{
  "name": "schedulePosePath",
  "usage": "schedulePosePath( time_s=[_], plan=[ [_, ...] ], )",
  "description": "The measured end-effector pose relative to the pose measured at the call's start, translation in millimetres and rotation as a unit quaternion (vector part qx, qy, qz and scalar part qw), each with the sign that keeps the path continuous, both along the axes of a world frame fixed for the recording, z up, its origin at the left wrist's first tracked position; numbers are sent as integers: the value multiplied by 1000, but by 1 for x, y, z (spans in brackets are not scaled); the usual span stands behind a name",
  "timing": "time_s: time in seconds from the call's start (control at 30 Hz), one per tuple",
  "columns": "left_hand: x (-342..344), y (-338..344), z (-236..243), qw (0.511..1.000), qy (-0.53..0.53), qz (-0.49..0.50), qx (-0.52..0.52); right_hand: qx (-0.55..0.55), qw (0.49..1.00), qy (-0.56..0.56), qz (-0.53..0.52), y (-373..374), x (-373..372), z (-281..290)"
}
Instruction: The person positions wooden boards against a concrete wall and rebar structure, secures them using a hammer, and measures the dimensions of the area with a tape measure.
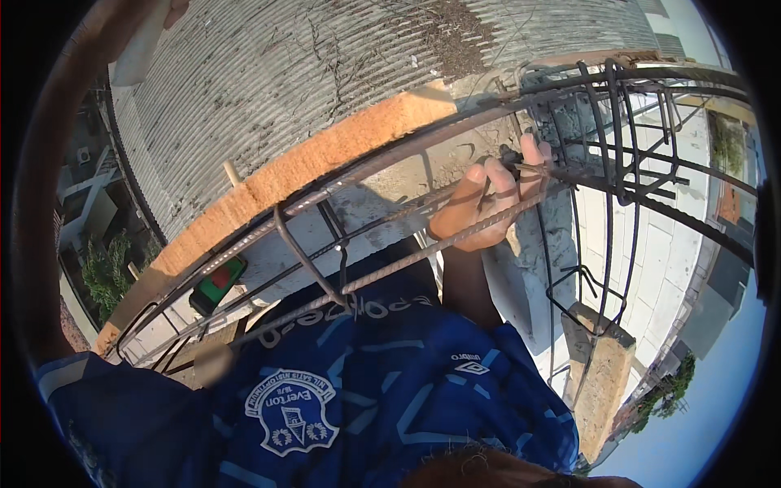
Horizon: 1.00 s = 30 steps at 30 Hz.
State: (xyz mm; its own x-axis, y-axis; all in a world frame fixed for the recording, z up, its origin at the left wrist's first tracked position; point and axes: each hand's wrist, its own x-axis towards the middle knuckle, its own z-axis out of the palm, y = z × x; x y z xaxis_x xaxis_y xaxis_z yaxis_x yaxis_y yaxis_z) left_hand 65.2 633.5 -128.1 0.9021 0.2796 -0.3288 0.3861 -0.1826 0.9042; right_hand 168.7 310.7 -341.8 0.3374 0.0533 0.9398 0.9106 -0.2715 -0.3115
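Note:
My right hand (488, 203) reaches up from below among the ribbed steel bars (407, 242) of a long reinforcement cage. Its fingers are curled at a bar junction, round a small dark thing that I cannot make out. Dark stirrups (614, 130) cross the bars just right of it. A rough orange timber board (285, 154) runs along the cage's upper side. My left hand (172, 11) is at the top left edge, mostly cut off, beside a pale grey piece (134, 53); whether it holds this is unclear.
A green-and-red tool (218, 283) lies under the bars at left. A corrugated roof (325, 41) lies beyond the board. A pale block wall (667, 244) and a rough post (602, 366) are at right. Buildings and trees lie far below at both edges.

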Motion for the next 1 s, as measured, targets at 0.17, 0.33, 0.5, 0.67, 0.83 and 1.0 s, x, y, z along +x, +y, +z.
schedulePosePath(
  time_s=[0.17,0.33,0.5,0.67,0.83,1.0],
  plan=[
    [-34,-39,37,991,-97,56,70,-82,994,56,36,-30,5,8],
    [-58,-61,70,976,-184,38,107,-94,992,81,2,-39,-3,4],
    [-97,-76,120,959,-250,-2,131,-50,996,74,29,-40,0,7],
    [-121,-122,132,955,-268,-45,119,-36,996,76,20,-42,-8,11],
    [-104,-175,125,941,-302,-55,141,-54,994,96,22,-45,-12,7],
    [-98,-200,129,927,-307,-110,186,-68,992,107,13,-57,-33,25]
  ],
)
